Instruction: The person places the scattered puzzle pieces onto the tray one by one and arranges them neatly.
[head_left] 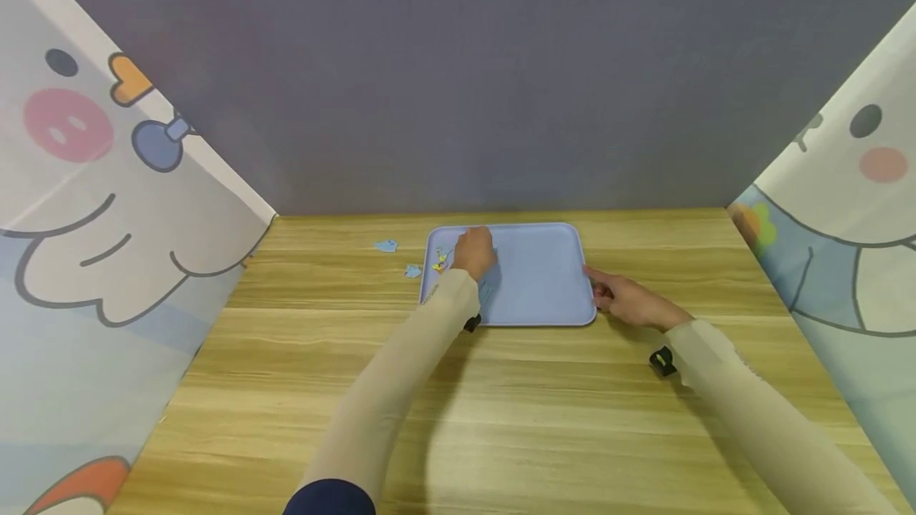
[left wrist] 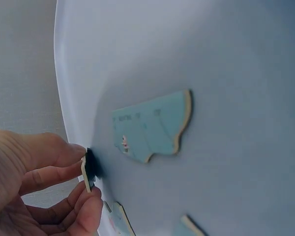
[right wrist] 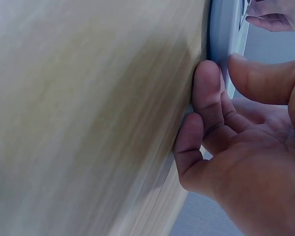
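We start with the big backdrop, the grey wall (head_left: 458, 78), and in front of it the wood-grained desk (head_left: 529, 420). On that desk, near the wall, lies our pale blue tray (head_left: 540, 272), flat and bearing loose pieces on its left half.

Over on the right edge, the right hand (head_left: 630, 300) has the rim between thumb and curled fingers, and we judge that to be a steadying hold. If it tugs or lets go, the tray could skid or tip, and everything lying loose inside would slide.

Over the left half comes the left hand (head_left: 475, 253), thumb and fingers pinching one thin piece by its edges; this is the delicate spot! The held piece (left wrist: 90, 169) stands nearly on edge just above the tray floor, so a slack pinch could let it flop over, perhaps wrong side up.

Close by, a wavy-edged blue piece (left wrist: 152, 125) lies flat on the tray, and we fear a knuckle or the low-hanging wrist camera (head_left: 472, 323) might nudge it.

Smaller again, yellow-marked pieces (head_left: 440, 261) sit at the tray's left end. Out on the desk we spot two strays: the far piece (head_left: 386, 245), apart from the tray, and the near piece (head_left: 413, 270), just beside its rim, where a shifting tray could shove it.
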`<state>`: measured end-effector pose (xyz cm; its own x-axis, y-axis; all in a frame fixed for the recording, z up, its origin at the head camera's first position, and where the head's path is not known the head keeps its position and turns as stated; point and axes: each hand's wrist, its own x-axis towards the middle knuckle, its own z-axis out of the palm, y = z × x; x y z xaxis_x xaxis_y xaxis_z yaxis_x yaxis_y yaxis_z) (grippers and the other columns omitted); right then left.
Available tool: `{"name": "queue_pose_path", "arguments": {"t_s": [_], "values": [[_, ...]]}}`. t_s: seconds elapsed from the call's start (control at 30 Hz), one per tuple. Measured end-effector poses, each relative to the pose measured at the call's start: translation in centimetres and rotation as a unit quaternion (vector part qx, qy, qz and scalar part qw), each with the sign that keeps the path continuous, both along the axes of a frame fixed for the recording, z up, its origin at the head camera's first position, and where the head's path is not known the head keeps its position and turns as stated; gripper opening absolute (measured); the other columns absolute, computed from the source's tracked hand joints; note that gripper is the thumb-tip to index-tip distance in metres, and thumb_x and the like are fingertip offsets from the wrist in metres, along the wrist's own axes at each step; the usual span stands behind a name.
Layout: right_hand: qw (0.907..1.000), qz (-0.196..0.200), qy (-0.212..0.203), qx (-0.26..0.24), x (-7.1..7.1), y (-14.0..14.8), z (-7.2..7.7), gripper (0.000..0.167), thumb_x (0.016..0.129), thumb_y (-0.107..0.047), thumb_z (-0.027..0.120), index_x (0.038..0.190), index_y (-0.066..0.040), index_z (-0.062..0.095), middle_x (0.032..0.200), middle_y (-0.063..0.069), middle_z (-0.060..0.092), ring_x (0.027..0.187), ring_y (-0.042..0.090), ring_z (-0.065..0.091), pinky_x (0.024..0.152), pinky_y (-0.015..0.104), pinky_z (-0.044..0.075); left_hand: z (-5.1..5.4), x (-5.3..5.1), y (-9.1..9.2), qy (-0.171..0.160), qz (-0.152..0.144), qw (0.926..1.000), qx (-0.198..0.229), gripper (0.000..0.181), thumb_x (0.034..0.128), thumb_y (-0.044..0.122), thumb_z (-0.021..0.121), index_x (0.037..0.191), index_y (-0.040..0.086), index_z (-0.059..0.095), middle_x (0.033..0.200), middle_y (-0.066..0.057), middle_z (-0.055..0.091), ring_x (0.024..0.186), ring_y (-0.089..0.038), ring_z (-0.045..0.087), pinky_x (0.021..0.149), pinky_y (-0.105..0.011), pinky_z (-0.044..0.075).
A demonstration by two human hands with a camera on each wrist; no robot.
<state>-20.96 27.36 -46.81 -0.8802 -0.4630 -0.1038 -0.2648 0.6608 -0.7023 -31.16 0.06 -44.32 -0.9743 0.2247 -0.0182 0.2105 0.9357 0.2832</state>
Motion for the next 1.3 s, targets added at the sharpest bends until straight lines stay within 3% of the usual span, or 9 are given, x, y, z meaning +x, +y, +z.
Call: {"name": "queue_pose_path", "arguments": {"t_s": [0.27, 0.4, 0.53, 0.7, 0.83, 0.97, 1.13, 1.2, 1.3], "values": [[1.0, -0.002, 0.007, -0.005, 0.1, -0.1, 0.0, 0.058, 0.091, 0.007, 0.052, 0.142, 0.014, 0.023, 0.085, 0.007, 0.053, 0.073, 0.016, 0.047, 0.062, 0.025, 0.041, 0.0, 0.0, -0.2, -0.025, -0.012, 0.9996, -0.003, 0.022, 0.0795, 0.011, 0.069, 0.063, 0.009, 0.054, 0.072, -0.006, 0.063, 0.07, -0.025, 0.062, 0.061, -0.038, 0.052], [0.9999, -0.001, 0.014, -0.002, 0.1, 0.0, -0.1, 0.059, 0.091, 0.007, 0.053, 0.141, 0.014, 0.024, 0.085, 0.007, 0.053, 0.073, 0.017, 0.047, 0.062, 0.025, 0.041, 0.6, 0.1, -0.7, -0.021, -0.028, 0.9994, 0.0, 0.018, 0.0793, 0.01, 0.068, 0.066, 0.008, 0.055, 0.069, -0.004, 0.059, 0.067, -0.022, 0.057, 0.061, -0.036, 0.05], [1.0, -0.004, 0.008, 0.0, 0.1, -0.1, 0.0, 0.06, 0.091, 0.007, 0.053, 0.142, 0.014, 0.023, 0.085, 0.007, 0.053, 0.074, 0.017, 0.047, 0.063, 0.025, 0.04, 1.6, 0.3, -1.7, -0.02, -0.043, 0.9988, 0.011, 0.008, 0.0831, 0.012, 0.066, 0.087, 0.004, 0.066, 0.088, -0.006, 0.065, 0.079, -0.023, 0.06, 0.07, -0.036, 0.05], [0.9999, -0.005, -0.01, -0.006, 0.1, -0.1, 0.2, 0.06, 0.092, 0.007, 0.051, 0.143, 0.013, 0.021, 0.086, 0.008, 0.053, 0.073, 0.017, 0.047, 0.061, 0.025, 0.04, 2.1, 0.4, -3.5, -0.055, -0.084, 0.9932, 0.06, 0.033, 0.0873, 0.018, 0.067, 0.117, 0.005, 0.063, 0.121, -0.008, 0.059, 0.107, -0.025, 0.055, 0.087, -0.037, 0.046], [0.9999, -0.001, -0.013, -0.003, 0.2, -0.2, 0.3, 0.06, 0.092, 0.007, 0.051, 0.143, 0.014, 0.02, 0.086, 0.008, 0.053, 0.073, 0.017, 0.046, 0.061, 0.025, 0.039, 2.2, 0.3, -5.1, -0.077, -0.13, 0.9842, 0.093, 0.042, 0.0878, 0.02, 0.067, 0.126, 0.006, 0.059, 0.129, -0.01, 0.053, 0.112, -0.025, 0.053, 0.09, -0.037, 0.044], [0.9999, -0.003, -0.013, -0.002, 0.2, -0.2, 0.2, 0.06, 0.092, 0.006, 0.051, 0.143, 0.014, 0.02, 0.087, 0.009, 0.053, 0.074, 0.017, 0.046, 0.062, 0.025, 0.039, 2.5, 0.1, -6.9, -0.073, -0.152, 0.9801, 0.105, 0.044, 0.0869, 0.017, 0.067, 0.128, 0.005, 0.057, 0.13, -0.012, 0.053, 0.111, -0.027, 0.054, 0.09, -0.037, 0.044], [1.0, -0.003, -0.004, 0.0, 0.2, -0.4, 0.1, 0.059, 0.092, 0.006, 0.051, 0.143, 0.014, 0.022, 0.086, 0.008, 0.054, 0.074, 0.017, 0.047, 0.064, 0.025, 0.04, 2.6, -0.2, -9.5, -0.087, -0.142, 0.9805, 0.104, 0.045, 0.0873, 0.012, 0.066, 0.131, 0.006, 0.054, 0.131, -0.013, 0.05, 0.09, -0.029, 0.062, 0.081, -0.037, 0.048], [1.0, -0.002, -0.002, 0.002, 0.2, -0.4, 0.1, 0.059, 0.092, 0.006, 0.052, 0.142, 0.014, 0.022, 0.086, 0.008, 0.054, 0.075, 0.016, 0.047, 0.064, 0.025, 0.041, 2.4, -0.4, -10.6, -0.092, -0.129, 0.982, 0.102, 0.046, 0.0871, 0.011, 0.066, 0.131, 0.007, 0.054, 0.131, -0.013, 0.05, 0.092, -0.029, 0.061, 0.082, -0.038, 0.048], [1.0, -0.002, -0.002, -0.001, 0.2, -0.4, 0.2, 0.06, 0.092, 0.006, 0.053, 0.142, 0.014, 0.022, 0.086, 0.007, 0.053, 0.075, 0.016, 0.047, 0.064, 0.025, 0.04, 1.9, -0.8, -12.3, -0.085, -0.108, 0.9849, 0.106, 0.046, 0.0859, 0.011, 0.068, 0.13, 0.006, 0.055, 0.127, -0.015, 0.052, 0.11, -0.029, 0.052, 0.092, -0.04, 0.042]]}}
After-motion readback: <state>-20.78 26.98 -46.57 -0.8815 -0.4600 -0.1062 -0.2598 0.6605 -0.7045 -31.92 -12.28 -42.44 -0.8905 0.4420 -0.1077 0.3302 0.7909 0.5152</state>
